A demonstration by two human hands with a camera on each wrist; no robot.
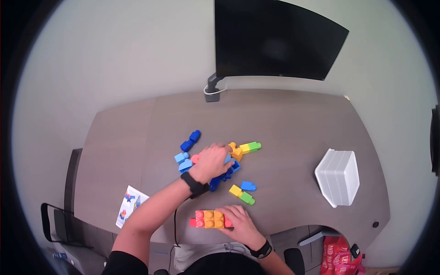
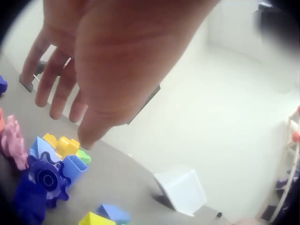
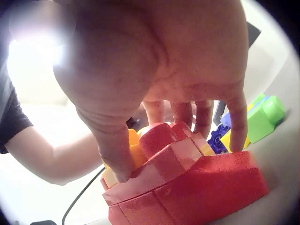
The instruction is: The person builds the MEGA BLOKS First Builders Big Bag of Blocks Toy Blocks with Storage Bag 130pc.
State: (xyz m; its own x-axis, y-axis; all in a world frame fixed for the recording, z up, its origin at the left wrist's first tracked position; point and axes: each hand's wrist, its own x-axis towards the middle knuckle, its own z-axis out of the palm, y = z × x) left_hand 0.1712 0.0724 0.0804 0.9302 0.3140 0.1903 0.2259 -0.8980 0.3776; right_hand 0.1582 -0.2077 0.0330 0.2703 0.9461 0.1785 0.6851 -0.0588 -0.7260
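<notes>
Near the front edge of the worktop (image 1: 275,119), the right hand (image 1: 241,228) pinches a red-and-yellow build (image 1: 209,219) between thumb and fingers, gripping its right end. Red bricks form its base, and studded yellow and red ones sit on top.

Farther back, the left hand (image 1: 212,161) hangs over the pile, fingers loosely extended and apart, holding nothing. About it lie a dark blue gear (image 2: 47,179), a pink gear (image 2: 15,143), light blue bricks (image 1: 182,157) and yellow bricks (image 1: 236,151). A dark blue pair (image 1: 190,140) lies beyond the pile to the left.

Between the pile and the right hand are a blue brick (image 1: 248,186), a yellow one (image 1: 235,190) and a green one (image 1: 247,198). A picture card (image 1: 130,201) lies beside the left forearm. Well to the right stands a white bin (image 1: 337,178); a monitor (image 1: 275,41) hangs behind.
</notes>
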